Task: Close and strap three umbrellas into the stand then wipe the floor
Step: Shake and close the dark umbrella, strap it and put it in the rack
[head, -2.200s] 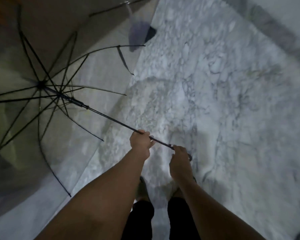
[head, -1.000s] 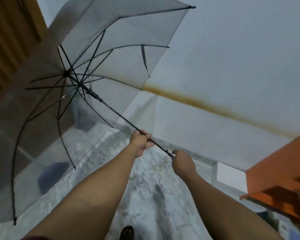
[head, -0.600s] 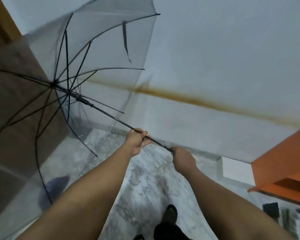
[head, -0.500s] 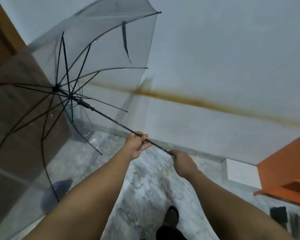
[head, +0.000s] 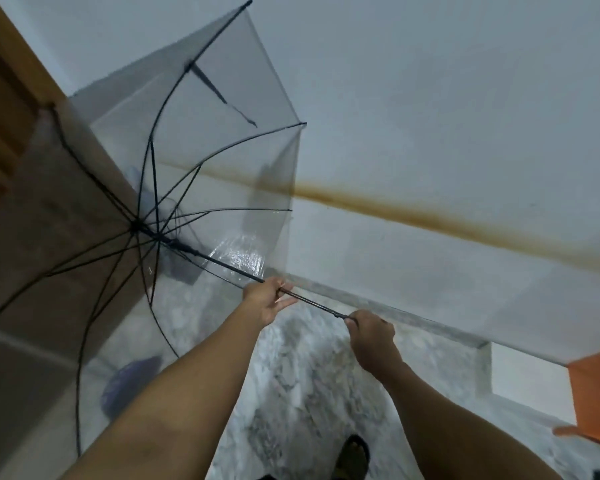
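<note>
A: Umbrella status?
B: 1 transparent umbrella (head: 194, 161) in view, fully open, canopy filling the left half, tipped toward the far left. Black ribs fan out from the hub. Black strap (head: 219, 93) hangs loose inside the canopy.
A: Hands?
B: Left hand (head: 265, 299) is on the black shaft (head: 222, 263), fingers curled loosely round it, tips partly spread. Right hand (head: 373, 336) is nearer and further right, fist wrapped tight on the handle end; handle itself hidden inside the fist.
A: Shaft angle?
B: Runs from the right hand up and left to the hub.
A: Surroundings?
B: Marble floor (head: 302, 375) below, white wall (head: 430, 116) far side with a rusty brown streak (head: 413, 213). Wooden door (head: 11, 109) far left. Orange furniture (head: 596, 393) at right edge. Blurry purple thing (head: 129, 382) seen through the canopy, near left; cannot tell what.
</note>
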A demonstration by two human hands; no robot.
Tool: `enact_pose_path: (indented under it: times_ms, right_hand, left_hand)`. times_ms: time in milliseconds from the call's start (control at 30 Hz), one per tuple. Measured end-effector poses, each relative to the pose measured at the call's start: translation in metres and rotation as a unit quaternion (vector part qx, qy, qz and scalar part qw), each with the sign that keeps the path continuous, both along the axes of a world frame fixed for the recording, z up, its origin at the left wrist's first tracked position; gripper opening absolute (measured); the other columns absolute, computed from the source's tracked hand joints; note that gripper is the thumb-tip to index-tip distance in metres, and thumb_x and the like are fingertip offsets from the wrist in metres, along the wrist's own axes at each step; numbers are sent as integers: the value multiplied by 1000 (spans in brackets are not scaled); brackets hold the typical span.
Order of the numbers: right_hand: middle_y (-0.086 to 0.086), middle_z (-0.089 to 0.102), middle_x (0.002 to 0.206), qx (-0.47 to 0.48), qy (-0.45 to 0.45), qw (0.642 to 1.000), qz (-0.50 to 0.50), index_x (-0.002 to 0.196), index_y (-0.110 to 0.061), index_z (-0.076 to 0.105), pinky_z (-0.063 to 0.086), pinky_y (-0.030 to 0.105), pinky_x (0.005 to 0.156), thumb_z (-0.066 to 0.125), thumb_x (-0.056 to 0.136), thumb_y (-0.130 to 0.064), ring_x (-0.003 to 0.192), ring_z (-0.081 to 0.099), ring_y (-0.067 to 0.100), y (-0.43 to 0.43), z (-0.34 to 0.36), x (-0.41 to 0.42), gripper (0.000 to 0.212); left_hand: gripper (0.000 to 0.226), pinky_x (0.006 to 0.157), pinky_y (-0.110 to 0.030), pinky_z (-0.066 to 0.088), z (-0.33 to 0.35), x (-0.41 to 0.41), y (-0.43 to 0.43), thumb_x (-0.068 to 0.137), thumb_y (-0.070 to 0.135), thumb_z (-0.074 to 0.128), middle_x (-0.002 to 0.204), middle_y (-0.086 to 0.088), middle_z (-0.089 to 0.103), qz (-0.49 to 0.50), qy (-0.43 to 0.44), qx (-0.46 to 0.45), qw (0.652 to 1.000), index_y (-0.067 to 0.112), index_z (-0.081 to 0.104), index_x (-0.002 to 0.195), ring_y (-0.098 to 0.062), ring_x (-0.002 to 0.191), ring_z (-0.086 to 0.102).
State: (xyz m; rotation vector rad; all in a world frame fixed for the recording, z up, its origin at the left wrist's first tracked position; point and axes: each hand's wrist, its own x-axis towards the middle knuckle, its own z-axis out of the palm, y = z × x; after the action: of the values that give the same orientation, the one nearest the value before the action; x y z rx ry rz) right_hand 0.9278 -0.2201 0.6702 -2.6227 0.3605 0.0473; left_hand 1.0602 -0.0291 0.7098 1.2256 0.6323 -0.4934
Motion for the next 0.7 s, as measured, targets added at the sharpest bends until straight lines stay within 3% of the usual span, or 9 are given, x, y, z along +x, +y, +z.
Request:
enact_pose_path:
  times_ms: [67, 167, 233, 333, 433, 567, 700]
  right_hand:
    - [-1, 59, 73, -63, -11, 998, 24, 70, -19, 58, 45, 41, 69, 57, 86, -8, 73, 61, 27, -4, -5, 6, 20]
    - [-3, 55, 65, -117, 6, 992, 47, 62, -23, 52, 45, 41, 62, 63, 79, -2, 64, 59, 26, -2, -2, 18, 29]
    - [-3, 53, 62, -136, -3, 990, 46, 60, -23, 51, 43, 38, 61, 64, 80, -5, 61, 58, 24, -1, 3, 29, 30]
    - [-3, 55, 65, -113, -16, 993, 31, 62, -22, 53, 40, 36, 68, 53, 92, -18, 68, 59, 23, 1, 3, 46, 29]
    - [-4, 59, 71, -74, -37, 996, 18, 73, -23, 61, 38, 37, 73, 50, 95, -27, 75, 59, 22, 8, 2, 56, 25]
    - [-9, 57, 71, -35, -72, 997, 5, 76, -26, 61, 40, 40, 77, 54, 94, -25, 75, 57, 19, 21, 4, 61, 19]
    - [-12, 54, 76, -42, -53, 998, 5, 80, -29, 57, 40, 40, 83, 54, 95, -31, 79, 54, 17, 28, 11, 69, 16]
  left_hand:
    - [8, 57, -46, 59, -2, 13, 13, 92, -7, 53, 84, -18, 61, 54, 1, 17, 998, -7, 58, 97, -25, 80, 64]
    - [7, 69, -51, 58, 2, 36, 41, 94, -7, 51, 83, -19, 62, 117, 3, 31, 993, -5, 56, 89, -26, 77, 66]
    - [7, 67, -52, 59, 9, 51, 62, 95, -7, 49, 80, -20, 62, 145, -6, 35, 989, -4, 54, 92, -28, 76, 66]
    - [7, 69, -51, 57, 18, 75, 98, 94, -8, 48, 79, -20, 61, 184, -24, 46, 982, -3, 52, 97, -29, 78, 67]
    - [15, 63, -47, 59, 19, 103, 134, 99, 0, 42, 68, -9, 62, 190, -27, 51, 980, 5, 53, 108, -17, 62, 65]
    - [28, 93, -55, 49, 25, 127, 160, 103, 8, 35, 59, -6, 63, 179, -42, 57, 981, 14, 46, 78, -20, 69, 59]
    - [19, 83, -46, 54, 23, 144, 183, 103, 16, 41, 86, -8, 62, 209, -28, 37, 977, 19, 51, 88, -21, 65, 62]
